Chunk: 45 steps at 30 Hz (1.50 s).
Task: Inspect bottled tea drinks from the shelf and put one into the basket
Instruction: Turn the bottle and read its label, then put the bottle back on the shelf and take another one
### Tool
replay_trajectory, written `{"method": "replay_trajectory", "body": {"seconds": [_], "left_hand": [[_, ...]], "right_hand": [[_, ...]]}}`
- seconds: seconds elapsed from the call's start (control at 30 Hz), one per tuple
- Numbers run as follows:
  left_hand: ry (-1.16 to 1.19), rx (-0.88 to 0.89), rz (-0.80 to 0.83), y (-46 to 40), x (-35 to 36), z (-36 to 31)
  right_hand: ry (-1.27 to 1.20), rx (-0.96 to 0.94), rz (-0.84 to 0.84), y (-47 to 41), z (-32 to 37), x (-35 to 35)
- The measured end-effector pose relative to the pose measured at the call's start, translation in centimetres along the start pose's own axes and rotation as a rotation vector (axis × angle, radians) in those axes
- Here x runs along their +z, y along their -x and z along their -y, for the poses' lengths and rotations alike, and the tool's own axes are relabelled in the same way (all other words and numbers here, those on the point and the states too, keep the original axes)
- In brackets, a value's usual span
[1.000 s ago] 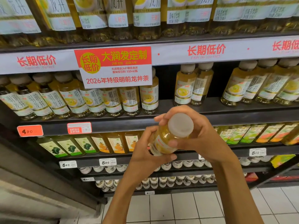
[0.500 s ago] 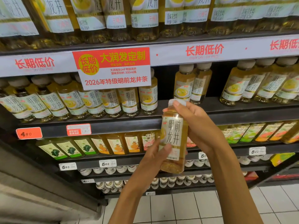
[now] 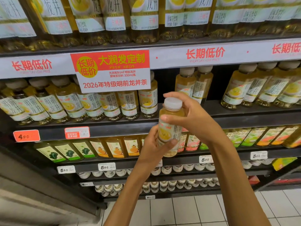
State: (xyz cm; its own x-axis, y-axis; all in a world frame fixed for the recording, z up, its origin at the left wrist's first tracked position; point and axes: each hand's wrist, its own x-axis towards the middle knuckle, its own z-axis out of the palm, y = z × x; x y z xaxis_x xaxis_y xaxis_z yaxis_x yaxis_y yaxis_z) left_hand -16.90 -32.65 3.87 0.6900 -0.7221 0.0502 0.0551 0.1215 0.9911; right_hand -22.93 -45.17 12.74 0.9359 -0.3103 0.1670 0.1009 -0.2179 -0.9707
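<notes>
Both hands hold one tea bottle (image 3: 170,128) upright in front of the shelf (image 3: 114,128), clear of the rows behind it. The left hand (image 3: 154,149) wraps the lower body, thumb across the label, probably to steady the weight. The right hand (image 3: 193,118) curls round the shoulder just under the white cap (image 3: 173,103), likely so the label faces the person for reading. No basket is in view.
</notes>
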Motion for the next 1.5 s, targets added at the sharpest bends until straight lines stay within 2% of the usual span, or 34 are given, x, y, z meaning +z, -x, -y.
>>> {"method": "replay_trajectory", "body": {"seconds": [0.17,0.27,0.33,0.6,0.73,0.83,1.0,1.13,1.5], "left_hand": [[-0.133,0.141,-0.035,-2.6,0.7,-0.5],[-0.315,0.231,-0.218,-3.9,1.1,-0.2],[-0.308,0.247,-0.338,-4.4,1.4,0.3],[-0.435,0.244,-0.586,-5.4,2.8,1.2],[-0.451,0.236,-0.585,-5.5,3.1,1.3],[-0.473,0.238,-0.607,-5.6,3.5,1.6],[-0.456,0.251,-0.716,-6.0,4.0,1.6],[-0.480,0.234,-0.755,-6.5,4.0,1.5],[-0.519,0.227,-0.658,-6.3,4.5,1.7]], "right_hand": [[-0.016,-0.159,-0.153,-1.1,0.1,-0.7],[0.019,-0.228,-0.218,-1.9,-0.5,-0.8],[0.034,-0.232,-0.260,-2.5,-1.0,-0.7],[0.073,-0.191,-0.324,-5.0,-2.2,-0.2],[0.383,-0.257,-0.501,-5.7,-3.0,0.7],[0.572,-0.292,-0.555,-5.8,-3.3,0.5],[0.350,-0.355,-0.497,-4.6,-3.8,-0.3],[0.432,-0.390,-0.511,-4.3,-4.7,-0.7],[0.500,-0.363,-0.576,-5.6,-4.8,-0.3]]}}
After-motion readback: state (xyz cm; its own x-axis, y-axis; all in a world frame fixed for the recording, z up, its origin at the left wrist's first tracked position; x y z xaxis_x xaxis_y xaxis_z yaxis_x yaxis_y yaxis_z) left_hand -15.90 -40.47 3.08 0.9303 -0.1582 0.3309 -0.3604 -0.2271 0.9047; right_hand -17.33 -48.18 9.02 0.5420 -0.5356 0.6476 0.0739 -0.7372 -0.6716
